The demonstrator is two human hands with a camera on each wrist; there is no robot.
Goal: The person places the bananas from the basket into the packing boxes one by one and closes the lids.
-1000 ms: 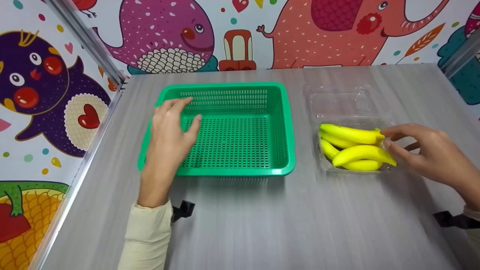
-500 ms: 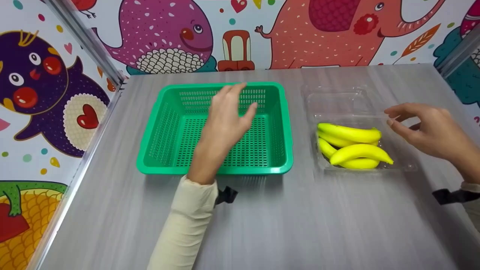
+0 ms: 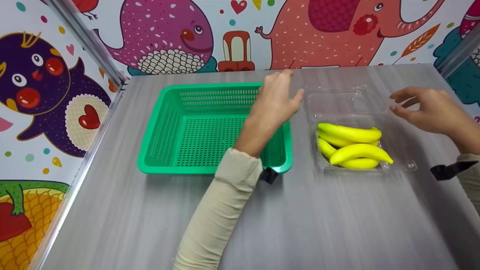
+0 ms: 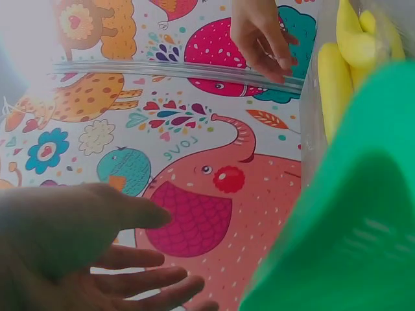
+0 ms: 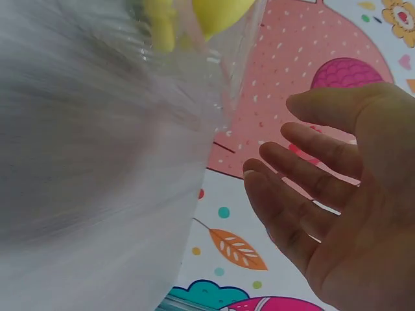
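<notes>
Several yellow bananas (image 3: 360, 152) lie in a clear plastic clamshell box (image 3: 324, 165) whose lid (image 3: 333, 103) is folded back behind them. To the box's left stands a green perforated basket (image 3: 150, 131) with nothing in it that I can see. My left hand (image 3: 275, 101) is above the basket's right side, its fingers loosely bent and holding nothing. To the right of the box, my right hand (image 3: 431, 108) hovers apart from the bananas with relaxed fingers. In the right wrist view that hand (image 5: 343, 188) has its thumb and fingers spread around bare air.
Everything rests on a grey wood-grain table (image 3: 300, 225). Behind it rises a wall (image 3: 285, 37) printed with cartoon animals, and another printed panel (image 3: 41, 93) borders the left side. A metal rail (image 3: 90, 41) runs up the corner between them.
My left hand has swept rightward across the basket, from its left side to its right. My right hand has drawn back and up from the bananas. The basket and box stay put.
</notes>
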